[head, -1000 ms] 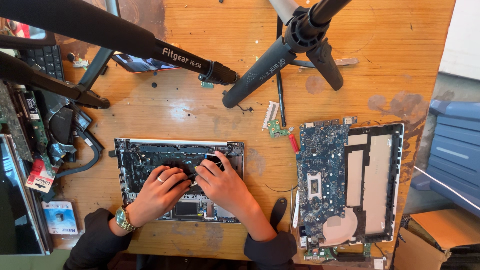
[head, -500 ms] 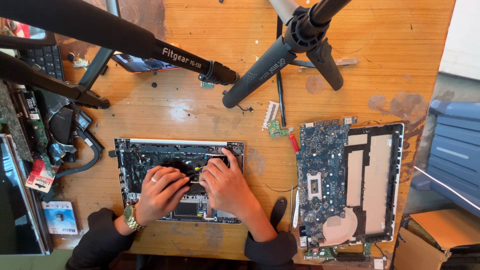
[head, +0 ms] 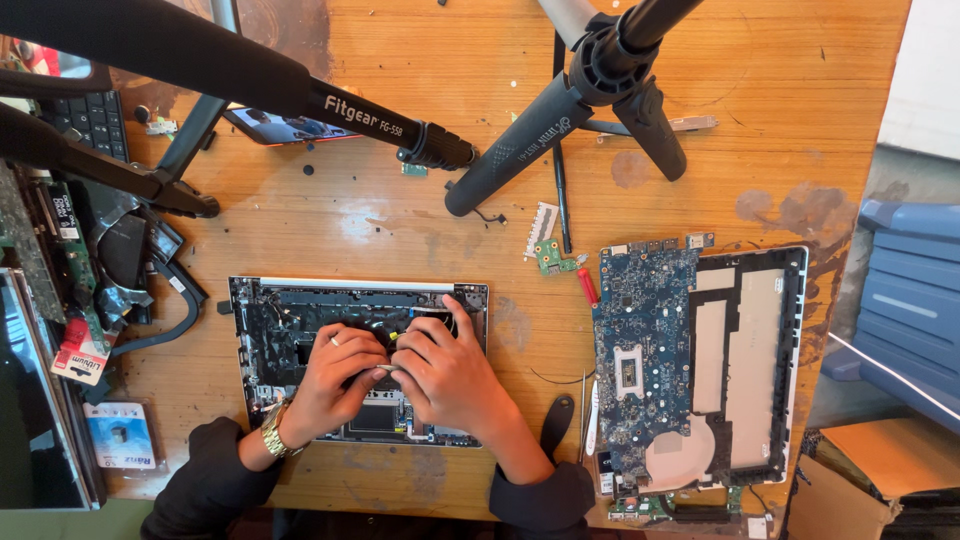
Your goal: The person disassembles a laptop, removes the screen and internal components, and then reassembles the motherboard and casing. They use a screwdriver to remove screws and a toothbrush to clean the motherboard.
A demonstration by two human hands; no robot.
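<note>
Worn, stained wooden table (head: 760, 80)

A worn, stained wooden table (head: 700, 60) is being lit by daylight, glare showing far left of centre. At right, grey floor (head: 885, 190) is being covered by blue crates (head: 915, 300) and a cardboard box (head: 860, 480).
</note>
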